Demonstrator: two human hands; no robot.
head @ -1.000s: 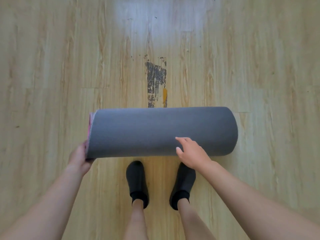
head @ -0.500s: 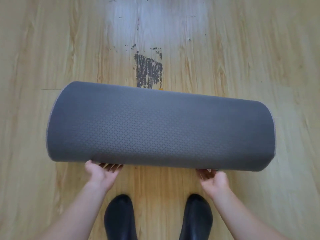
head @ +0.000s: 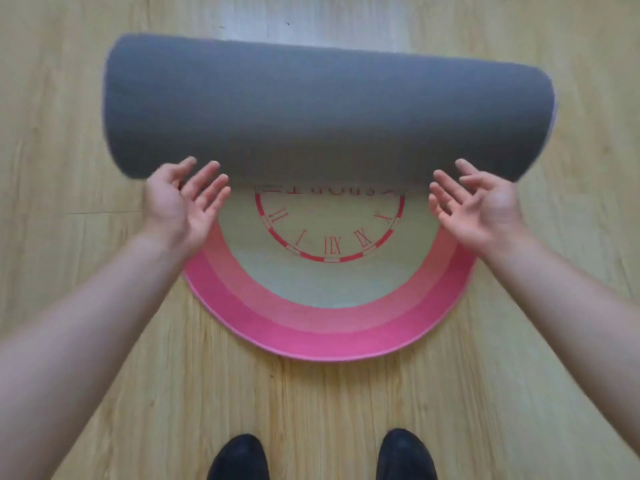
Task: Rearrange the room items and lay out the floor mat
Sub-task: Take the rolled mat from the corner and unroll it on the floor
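A round floor mat lies half unrolled on the wooden floor. Its near part is flat, with pink rings and a red clock face with Roman numerals. The far part is still a thick grey roll lying across the view. My left hand is palm up with straight fingers at the roll's near left edge. At the near right edge, my right hand is held the same way. Whether the fingertips touch the roll is unclear.
Light wooden floor surrounds the mat on all sides. My two feet in black shoes stand at the bottom edge, just short of the mat's near rim.
The roll has turned away from me and the mat's pink patterned face has come into sight. Both hands, which gripped the roll's near edge from below, now have straight fingers.
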